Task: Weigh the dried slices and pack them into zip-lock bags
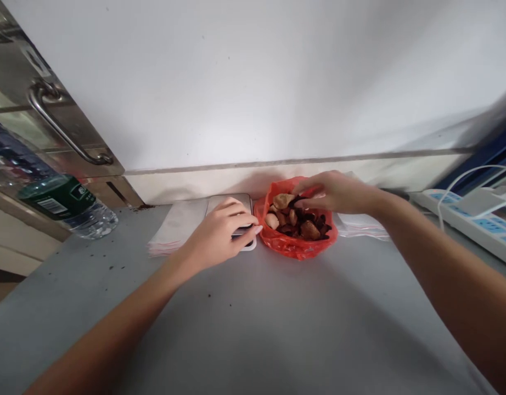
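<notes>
A red plastic bag (296,251), its mouth open, stands by the wall, holding brown and dark dried pieces (308,229) like herb slices or dried mushrooms. My right hand (333,192) reaches over the bag from the right, fingers closed on a dark dried piece (296,201). My left hand (226,230) hovers over a flat white device (249,247) with a small dark display, perhaps a scale, mostly covered by the hand. Its thumb and index fingertips come together beside the bag's left rim; whether anything is between them is hidden.
Clear zip bags with red lines lie stacked left (176,222) and more right (362,226). A green-labelled plastic bottle (67,203) stands far left below a metal handle (67,134). At right sits a white device with blue panels (479,219) and a cable. Crumbs dot the grey tabletop (253,329).
</notes>
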Demonstrator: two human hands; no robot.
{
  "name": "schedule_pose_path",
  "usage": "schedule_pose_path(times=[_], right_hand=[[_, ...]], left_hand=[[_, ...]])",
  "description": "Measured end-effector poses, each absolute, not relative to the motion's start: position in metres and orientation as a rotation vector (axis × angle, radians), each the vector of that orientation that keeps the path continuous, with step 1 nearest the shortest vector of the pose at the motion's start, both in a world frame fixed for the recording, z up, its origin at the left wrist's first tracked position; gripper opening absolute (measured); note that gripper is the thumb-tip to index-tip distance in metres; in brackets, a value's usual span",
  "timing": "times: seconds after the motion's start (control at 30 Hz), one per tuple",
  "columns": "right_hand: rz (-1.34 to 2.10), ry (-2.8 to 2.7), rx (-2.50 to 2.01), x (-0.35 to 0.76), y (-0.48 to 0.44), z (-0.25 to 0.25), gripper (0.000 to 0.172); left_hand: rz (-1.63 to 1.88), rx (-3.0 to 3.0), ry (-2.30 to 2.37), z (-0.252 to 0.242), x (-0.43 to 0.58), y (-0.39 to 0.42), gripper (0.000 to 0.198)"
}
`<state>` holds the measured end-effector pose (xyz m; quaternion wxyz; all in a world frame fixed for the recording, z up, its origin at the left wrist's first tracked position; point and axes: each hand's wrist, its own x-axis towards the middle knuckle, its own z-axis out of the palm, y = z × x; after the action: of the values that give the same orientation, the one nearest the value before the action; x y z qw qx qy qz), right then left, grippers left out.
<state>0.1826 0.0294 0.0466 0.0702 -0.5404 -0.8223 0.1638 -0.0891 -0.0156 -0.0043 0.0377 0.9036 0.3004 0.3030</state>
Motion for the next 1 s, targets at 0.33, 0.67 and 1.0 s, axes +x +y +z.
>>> schedule_pose_path(times=[0.33, 0.67, 1.0], right_hand=[[0.662, -2.329, -1.36, 0.162, 0.024, 0.065, 0.032], [0.403, -2.641, -1.511, 0.06, 0.044, 0.052, 0.024], [0.621, -2.43, -1.576, 0.057, 0.045, 0.034, 0.015]], left_hand=[[0.869, 2.668, 1.275, -0.009, -0.136, -0.015, 0.029], [0.859, 2.311, 1.711, -0.023, -0.172, -0.015, 0.031], [0.848, 2.296, 1.677, -0.031, -0.172, -0.016, 0.031]])
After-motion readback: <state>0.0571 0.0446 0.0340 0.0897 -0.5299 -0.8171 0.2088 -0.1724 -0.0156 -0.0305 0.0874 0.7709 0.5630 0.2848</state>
